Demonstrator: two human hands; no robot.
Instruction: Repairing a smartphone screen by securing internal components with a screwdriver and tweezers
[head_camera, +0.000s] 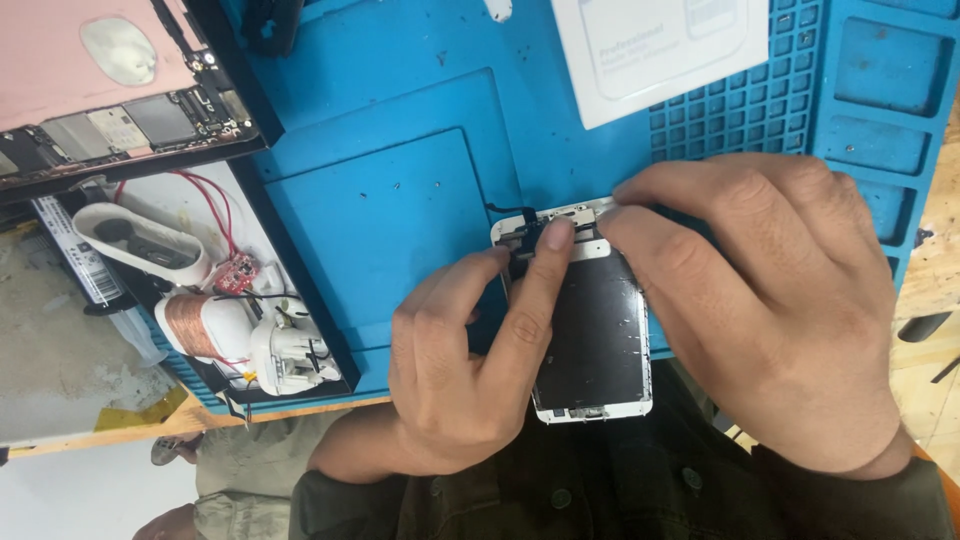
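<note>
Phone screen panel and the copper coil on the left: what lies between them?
In the head view, only bare blue mat lies between the phone screen panel and the copper coil, apart from the black tray edge around the coil.

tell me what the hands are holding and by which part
Both the left hand and the right hand hold a white phone screen panel at its top end.

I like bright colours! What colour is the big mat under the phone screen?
The mat is bright blue, with small square compartments along one side. The head view shows it.
</note>
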